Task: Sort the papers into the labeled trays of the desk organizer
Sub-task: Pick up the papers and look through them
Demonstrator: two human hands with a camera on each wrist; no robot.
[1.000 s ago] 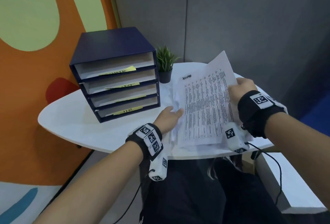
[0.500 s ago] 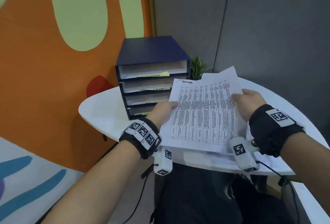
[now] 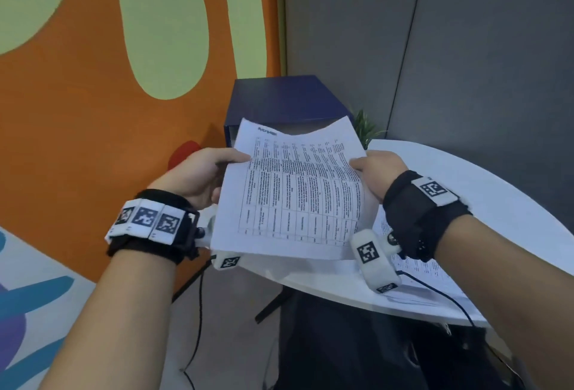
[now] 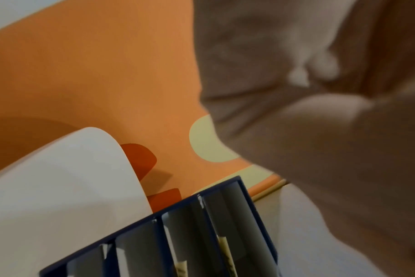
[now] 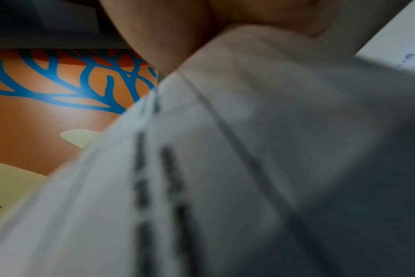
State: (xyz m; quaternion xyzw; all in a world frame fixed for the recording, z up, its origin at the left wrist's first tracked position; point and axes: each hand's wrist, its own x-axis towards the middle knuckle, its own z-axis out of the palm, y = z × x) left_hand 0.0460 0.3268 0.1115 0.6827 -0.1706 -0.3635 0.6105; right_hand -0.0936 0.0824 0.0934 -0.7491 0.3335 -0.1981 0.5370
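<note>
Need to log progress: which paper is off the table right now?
The printed table sheet, held up by left hand and right hand; other papers lie flat on the table.

Printed sheet [image 3: 295, 190]: table of small text, rows and columns, too small and blurred to read. Logo at its top left corner, illegible. Yellow labels [image 4: 225, 249] on the organizer [image 4: 168, 234] trays: writing not readable. Wrist bands [image 3: 149, 222] carry square black-and-white coded markers, no letters.

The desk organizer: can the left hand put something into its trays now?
Probably not at once: the left hand and right hand both grip the printed sheet, which covers the desk organizer front.
</note>
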